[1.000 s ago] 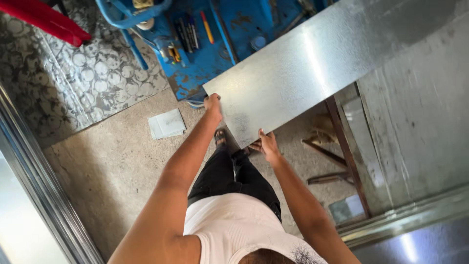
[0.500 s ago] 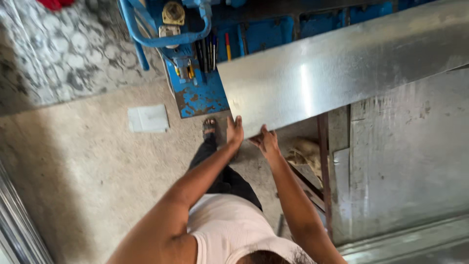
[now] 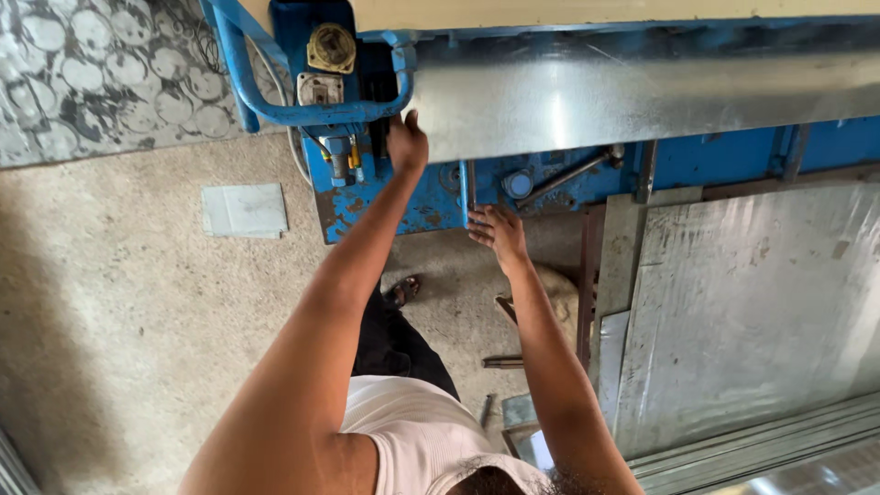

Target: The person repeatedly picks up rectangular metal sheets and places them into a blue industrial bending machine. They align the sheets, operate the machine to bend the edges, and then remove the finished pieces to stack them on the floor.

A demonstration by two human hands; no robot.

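Note:
A long shiny galvanized metal sheet (image 3: 642,96) lies across the top of a blue machine (image 3: 385,197). My left hand (image 3: 406,142) reaches up and grips the sheet's left end, next to the machine's blue tube handle (image 3: 275,110). My right hand (image 3: 495,234) is lower, off the sheet, with fingers spread in front of the machine's blue front panel near a thin upright blue bar (image 3: 463,188). It holds nothing.
More flat metal sheets (image 3: 752,302) lean or lie at the right over a rusty frame (image 3: 587,275). A small pale square piece (image 3: 244,211) lies on the concrete floor at the left. A patterned sheet (image 3: 101,73) covers the top left. My sandalled foot (image 3: 403,291) stands below the machine.
The sheet has gone forward onto the blue machine. My left hand moved to its left end, and my right hand let go and dropped below it.

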